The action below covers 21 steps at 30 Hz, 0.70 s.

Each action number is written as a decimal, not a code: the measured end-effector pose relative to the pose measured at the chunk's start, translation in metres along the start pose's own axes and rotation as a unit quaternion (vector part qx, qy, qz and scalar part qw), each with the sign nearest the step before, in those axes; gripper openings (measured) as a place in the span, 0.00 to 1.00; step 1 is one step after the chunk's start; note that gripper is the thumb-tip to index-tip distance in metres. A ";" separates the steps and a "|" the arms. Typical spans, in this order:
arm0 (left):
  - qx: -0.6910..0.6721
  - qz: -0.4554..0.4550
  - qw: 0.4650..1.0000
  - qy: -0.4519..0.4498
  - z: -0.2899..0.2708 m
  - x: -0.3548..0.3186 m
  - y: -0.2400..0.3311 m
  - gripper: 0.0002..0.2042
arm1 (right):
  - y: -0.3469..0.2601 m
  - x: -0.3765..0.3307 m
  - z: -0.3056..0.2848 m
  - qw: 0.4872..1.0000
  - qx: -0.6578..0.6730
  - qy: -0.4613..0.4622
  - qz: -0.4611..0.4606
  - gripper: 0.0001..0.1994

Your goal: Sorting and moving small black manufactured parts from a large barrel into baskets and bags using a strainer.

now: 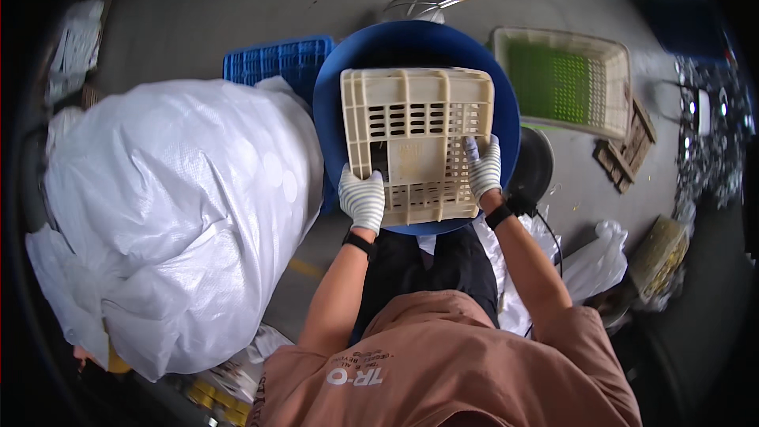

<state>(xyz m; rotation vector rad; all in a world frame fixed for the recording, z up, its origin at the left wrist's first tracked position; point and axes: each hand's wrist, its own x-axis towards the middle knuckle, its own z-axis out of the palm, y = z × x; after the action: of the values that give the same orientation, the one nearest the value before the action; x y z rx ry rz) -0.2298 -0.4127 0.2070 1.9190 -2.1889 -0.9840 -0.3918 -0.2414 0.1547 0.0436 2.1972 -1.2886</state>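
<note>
A cream slotted plastic crate point(407, 160) is tilted over a large round blue tub point(332, 71), its outer bottom facing up toward me. My left hand point(362, 199), in a striped glove, grips the crate's near left side. On the right side, my right hand point(484, 168), gloved the same way, is closed on the crate with its fingers on the slotted wall. The crate hides most of the tub's inside, so I cannot tell what is in it. Both wrists wear black bands.
A bulging white woven sack point(182, 213) fills the left. Behind it sits a blue crate point(277, 63). At the right lie a second cream crate point(609, 71) with a green patch, a wooden frame point(624, 146) and a dark round pan point(534, 166). A wood-handled strainer point(443, 4) rests beyond the tub.
</note>
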 end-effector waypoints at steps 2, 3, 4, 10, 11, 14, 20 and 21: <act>0.027 -0.024 0.999 0.012 0.018 0.006 -0.008 0.12 | 0.006 0.006 0.008 0.997 0.076 0.030 0.005 0.21; 0.015 -0.043 0.999 0.002 0.026 0.007 -0.013 0.13 | 0.010 0.012 0.009 0.997 0.075 0.016 0.005 0.20; 0.000 -0.054 0.998 -0.012 0.033 0.012 -0.015 0.13 | 0.016 0.018 0.010 0.997 0.075 0.010 0.004 0.20; -0.138 -0.054 0.988 -0.045 0.067 0.052 -0.070 0.14 | 0.042 0.076 0.041 0.990 -0.126 -0.061 0.010 0.16; -0.142 -0.057 0.987 -0.039 0.063 0.054 -0.068 0.14 | 0.025 0.081 0.040 0.993 -0.088 -0.073 0.014 0.16; -0.220 -0.071 0.972 -0.033 0.044 0.043 -0.043 0.15 | -0.003 0.078 0.020 0.994 -0.063 -0.085 -0.040 0.13; -0.284 -0.065 0.956 -0.046 -0.015 -0.036 0.009 0.16 | -0.052 0.007 -0.064 0.993 0.094 -0.074 -0.025 0.13; -0.263 -0.057 0.962 -0.055 -0.016 -0.039 0.013 0.16 | -0.057 -0.003 -0.071 0.993 0.098 -0.049 -0.041 0.15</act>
<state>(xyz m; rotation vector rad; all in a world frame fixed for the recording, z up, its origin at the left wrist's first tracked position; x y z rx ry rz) -0.2253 -0.3840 0.2400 1.7741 -1.6380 -1.5360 -0.4404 -0.2137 0.2264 -0.0328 2.0028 -1.5173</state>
